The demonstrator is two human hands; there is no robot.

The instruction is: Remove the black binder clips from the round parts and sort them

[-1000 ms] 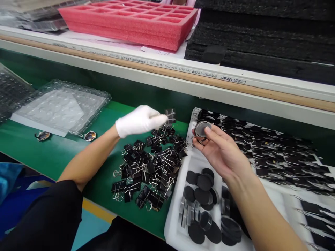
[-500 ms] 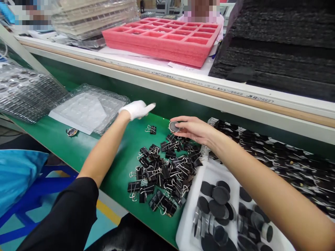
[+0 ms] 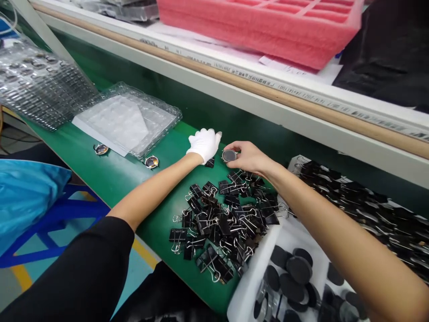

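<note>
My left hand [image 3: 205, 144], in a white glove, hovers over the green table near the middle. Its thumb points up and its fingers bend away from me, their tips hidden. A lone black binder clip [image 3: 209, 163] shows partly from under it. Just to the right, my bare right hand [image 3: 248, 157] pinches a round watch case [image 3: 229, 155] by its rim, with a flat grey face toward me. Below both hands lies a heap of black binder clips [image 3: 221, 219]. Two small watches lie to the left, one watch [image 3: 152, 162] by the tray corner, another watch [image 3: 101, 149] farther left.
A clear plastic tray [image 3: 164, 109] with white paper lies left; stacked trays [image 3: 43, 85] lean beyond. At lower right, a white bin [image 3: 250, 279] holds dark discs, beside rows of clipped pieces [image 3: 362, 197]. A rail [image 3: 234, 85] crosses behind, with red foam [image 3: 261, 36] above.
My view has tilted down. My left hand has moved right, close to the right hand and over the lone clip. A second watch now shows beside the tray. My right hand still holds the watch case.
</note>
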